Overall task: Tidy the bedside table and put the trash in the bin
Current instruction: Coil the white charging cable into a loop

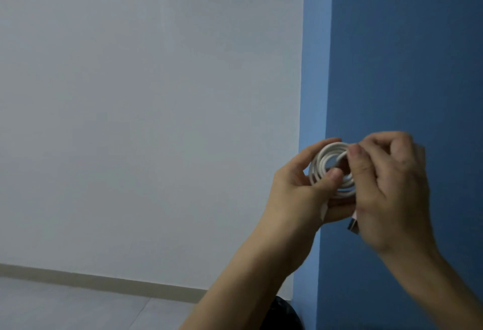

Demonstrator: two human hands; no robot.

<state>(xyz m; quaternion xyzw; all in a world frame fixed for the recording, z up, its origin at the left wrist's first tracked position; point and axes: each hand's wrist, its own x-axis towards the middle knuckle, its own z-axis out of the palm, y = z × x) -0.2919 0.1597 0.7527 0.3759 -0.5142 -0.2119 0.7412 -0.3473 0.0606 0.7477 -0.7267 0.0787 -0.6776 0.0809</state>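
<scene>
Gripping a coiled white cable (pixel 333 170): both hands, left hand (pixel 295 188), right hand (pixel 392 185).

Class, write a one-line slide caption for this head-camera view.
Left hand and right hand hold a coiled white cable before a blue wall.

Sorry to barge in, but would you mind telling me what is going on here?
A person holds a coiled white cable up in the air with both hands. The left hand grips the coil, its thumb lying across the loops, while the right hand pinches a strand at the coil's top edge. A plug pokes out below the right hand.
</scene>
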